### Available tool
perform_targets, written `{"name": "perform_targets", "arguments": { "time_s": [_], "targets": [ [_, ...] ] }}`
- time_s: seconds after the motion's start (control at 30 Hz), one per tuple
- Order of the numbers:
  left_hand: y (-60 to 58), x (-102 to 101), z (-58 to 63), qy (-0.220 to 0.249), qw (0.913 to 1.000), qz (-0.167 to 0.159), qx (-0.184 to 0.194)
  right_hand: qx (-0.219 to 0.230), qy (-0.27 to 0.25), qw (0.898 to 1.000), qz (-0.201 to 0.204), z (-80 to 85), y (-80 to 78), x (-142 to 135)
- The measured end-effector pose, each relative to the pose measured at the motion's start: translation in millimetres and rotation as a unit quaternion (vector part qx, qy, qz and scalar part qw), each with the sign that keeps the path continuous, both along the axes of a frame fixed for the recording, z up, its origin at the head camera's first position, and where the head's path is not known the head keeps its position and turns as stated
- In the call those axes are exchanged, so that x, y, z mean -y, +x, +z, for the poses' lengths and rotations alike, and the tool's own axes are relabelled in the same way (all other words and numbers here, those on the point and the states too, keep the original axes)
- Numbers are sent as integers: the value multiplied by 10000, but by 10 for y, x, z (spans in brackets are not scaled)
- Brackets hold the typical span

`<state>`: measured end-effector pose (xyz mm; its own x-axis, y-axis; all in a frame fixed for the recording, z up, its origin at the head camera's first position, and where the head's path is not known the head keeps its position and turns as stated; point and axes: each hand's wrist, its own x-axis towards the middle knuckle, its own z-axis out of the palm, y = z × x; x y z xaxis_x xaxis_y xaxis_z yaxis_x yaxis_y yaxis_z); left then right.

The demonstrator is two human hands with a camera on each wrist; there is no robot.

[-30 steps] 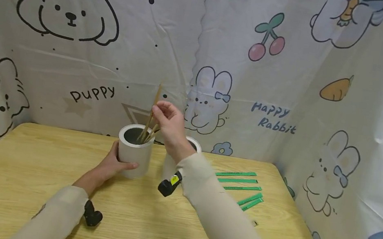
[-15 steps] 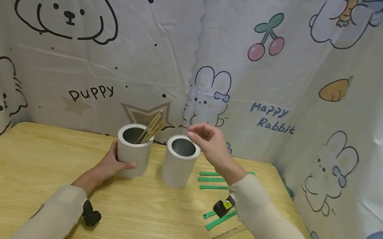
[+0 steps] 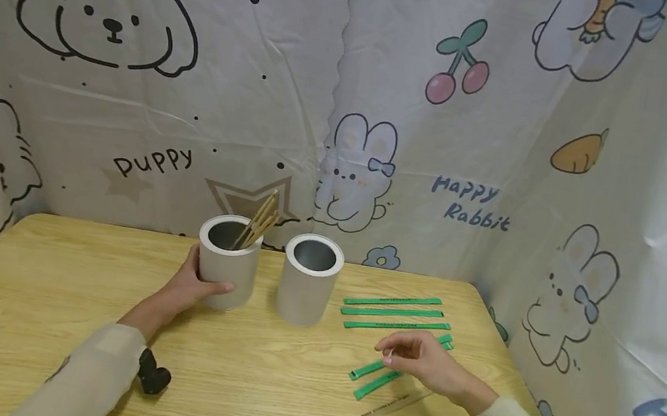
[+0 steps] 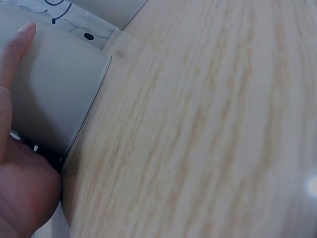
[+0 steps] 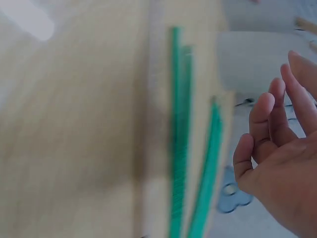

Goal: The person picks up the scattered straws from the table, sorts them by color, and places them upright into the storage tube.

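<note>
My left hand (image 3: pixel 187 287) grips the side of a white cylindrical holder (image 3: pixel 226 278), its thumb laid across the front; in the left wrist view the thumb (image 4: pixel 19 47) rests on the smooth wall. Several thin wooden sticks (image 3: pixel 258 222) lean inside that holder. A second white holder (image 3: pixel 305 294) with a dark interior stands to its right. My right hand (image 3: pixel 429 366) hovers over green slim packets (image 3: pixel 378 386), fingers loosely bent. In the right wrist view that hand (image 5: pixel 282 158) holds nothing visible. A narrow translucent wrapper (image 3: pixel 373 415) with printed text lies just below it.
More green packets (image 3: pixel 393 314) lie in a row on the wooden table (image 3: pixel 101 288), right of the second holder. A patterned cloth (image 3: pixel 299 88) hangs behind and to both sides of the table.
The right hand has let go of a wooden stick in the left holder, then moved right and down to above the packets. The left hand keeps its grip.
</note>
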<state>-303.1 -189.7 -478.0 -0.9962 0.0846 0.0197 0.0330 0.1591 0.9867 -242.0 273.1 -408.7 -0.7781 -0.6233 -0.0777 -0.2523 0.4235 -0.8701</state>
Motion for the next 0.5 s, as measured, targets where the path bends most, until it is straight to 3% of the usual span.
{"name": "perform_targets", "arguments": {
  "time_s": [0.2,0.37,0.5],
  "targets": [
    [0,2,10,1,10000,19,2,347,-153,9983,442,-280,107,-170],
    [7,4,15,-42,10000,19,35,26,-85,9960,891,-431,150,-188],
    [15,5,13,-87,9999,11,70,-212,19,9952,951,-475,173,-166]
  ]
}}
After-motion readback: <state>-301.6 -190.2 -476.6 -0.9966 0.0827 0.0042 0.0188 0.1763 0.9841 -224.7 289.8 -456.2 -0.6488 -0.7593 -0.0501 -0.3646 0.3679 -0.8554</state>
